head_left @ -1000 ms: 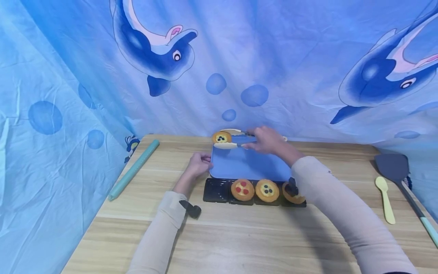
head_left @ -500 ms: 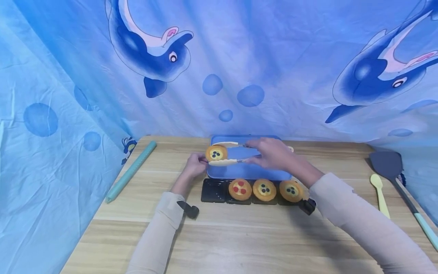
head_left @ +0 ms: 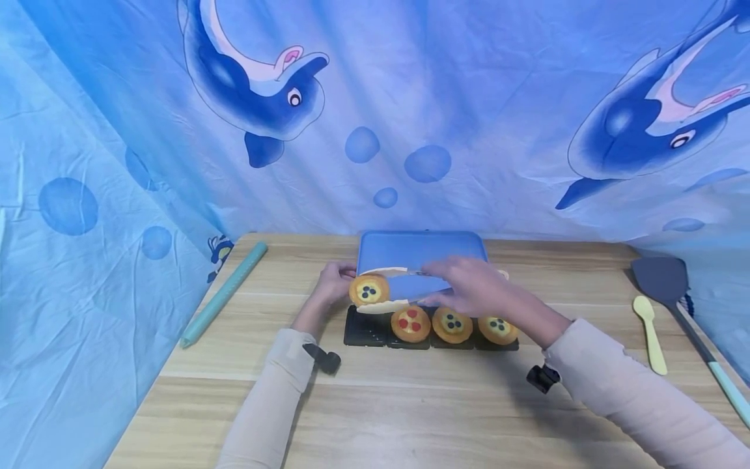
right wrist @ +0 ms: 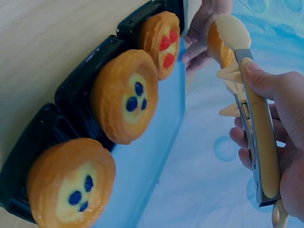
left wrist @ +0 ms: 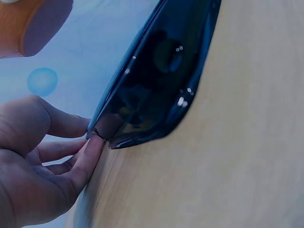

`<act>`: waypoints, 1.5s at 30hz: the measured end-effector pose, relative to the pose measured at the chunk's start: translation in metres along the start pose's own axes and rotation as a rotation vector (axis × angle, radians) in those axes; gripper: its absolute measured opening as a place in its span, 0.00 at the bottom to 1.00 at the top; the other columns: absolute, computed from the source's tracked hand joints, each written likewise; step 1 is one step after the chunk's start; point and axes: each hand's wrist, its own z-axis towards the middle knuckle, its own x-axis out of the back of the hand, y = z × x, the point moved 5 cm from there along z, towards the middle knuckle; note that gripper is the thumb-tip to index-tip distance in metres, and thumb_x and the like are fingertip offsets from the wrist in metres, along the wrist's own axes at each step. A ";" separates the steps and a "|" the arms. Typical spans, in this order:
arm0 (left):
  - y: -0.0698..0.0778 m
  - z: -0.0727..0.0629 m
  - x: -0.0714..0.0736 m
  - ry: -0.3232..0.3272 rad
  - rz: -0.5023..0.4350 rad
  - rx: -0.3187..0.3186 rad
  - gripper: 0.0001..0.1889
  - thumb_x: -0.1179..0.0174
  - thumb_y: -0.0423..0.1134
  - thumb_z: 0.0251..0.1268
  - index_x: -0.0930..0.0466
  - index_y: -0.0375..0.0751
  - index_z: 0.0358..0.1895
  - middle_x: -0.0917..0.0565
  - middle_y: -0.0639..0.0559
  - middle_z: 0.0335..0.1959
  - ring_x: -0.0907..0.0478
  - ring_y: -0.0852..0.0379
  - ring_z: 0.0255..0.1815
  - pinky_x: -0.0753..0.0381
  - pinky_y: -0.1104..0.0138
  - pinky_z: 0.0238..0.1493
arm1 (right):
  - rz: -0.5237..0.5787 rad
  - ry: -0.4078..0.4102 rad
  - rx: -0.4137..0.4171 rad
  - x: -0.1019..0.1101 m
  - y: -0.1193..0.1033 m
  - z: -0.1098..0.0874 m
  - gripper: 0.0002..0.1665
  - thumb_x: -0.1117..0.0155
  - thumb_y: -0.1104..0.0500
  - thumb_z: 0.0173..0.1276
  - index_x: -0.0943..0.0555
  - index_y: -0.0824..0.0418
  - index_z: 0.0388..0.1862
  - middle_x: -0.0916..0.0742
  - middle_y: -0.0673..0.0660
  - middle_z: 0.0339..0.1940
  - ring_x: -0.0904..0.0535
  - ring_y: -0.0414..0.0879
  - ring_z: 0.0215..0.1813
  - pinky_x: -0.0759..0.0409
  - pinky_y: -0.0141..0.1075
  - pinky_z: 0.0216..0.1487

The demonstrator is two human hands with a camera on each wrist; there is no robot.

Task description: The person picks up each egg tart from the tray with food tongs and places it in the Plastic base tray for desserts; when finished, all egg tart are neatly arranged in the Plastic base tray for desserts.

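My right hand (head_left: pixel 469 286) grips a pair of cream-tipped tongs (right wrist: pixel 261 137). Between the tong tips sits an egg tart (head_left: pixel 369 290) topped with dark blue berries, raised above the front left of a blue tray (head_left: pixel 422 244). The left hand (head_left: pixel 334 281) pinches that tray's left edge, thumb and fingertips at its rim in the left wrist view. In front of the tray is a black sectioned container (head_left: pixel 364 329). Its leftmost section holds nothing; the others carry a red-topped tart (head_left: pixel 410 324) and two blue-berry tarts, one in the middle (head_left: pixel 452 326) and one rightmost (head_left: pixel 498 329).
A teal rod (head_left: pixel 225 296) lies along the wooden table's (head_left: pixel 375 410) left edge. On the right are a pale yellow spoon (head_left: pixel 650 332) and a dark spatula (head_left: pixel 662 280) with a mint handle. A blue dolphin curtain (head_left: pixel 445 117) hangs behind the table.
My right hand has brought the tongs and tart toward me, from the tray's far left corner to close behind the container's leftmost section. The left hand stays at the tray edge.
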 end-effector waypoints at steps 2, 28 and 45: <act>0.000 0.001 0.000 0.000 -0.015 0.010 0.28 0.34 0.20 0.46 0.24 0.27 0.57 0.20 0.38 0.44 0.20 0.44 0.45 0.16 0.59 0.50 | 0.009 -0.007 0.005 -0.003 -0.001 -0.001 0.33 0.32 0.44 0.66 0.22 0.63 0.63 0.15 0.57 0.58 0.21 0.55 0.60 0.22 0.51 0.61; 0.003 0.002 -0.004 -0.024 -0.024 -0.006 0.25 0.39 0.19 0.52 0.25 0.23 0.58 0.21 0.35 0.45 0.21 0.44 0.44 0.14 0.63 0.46 | 0.040 -0.119 -0.034 -0.041 -0.005 -0.003 0.33 0.28 0.44 0.63 0.19 0.62 0.61 0.14 0.55 0.54 0.18 0.49 0.49 0.19 0.39 0.38; 0.002 0.001 0.000 -0.011 0.041 -0.023 0.26 0.39 0.18 0.49 0.25 0.23 0.58 0.20 0.36 0.44 0.20 0.44 0.44 0.14 0.63 0.46 | 0.107 -0.091 -0.127 -0.031 -0.003 -0.019 0.49 0.29 0.36 0.60 0.31 0.60 0.73 0.25 0.59 0.70 0.30 0.57 0.70 0.29 0.55 0.68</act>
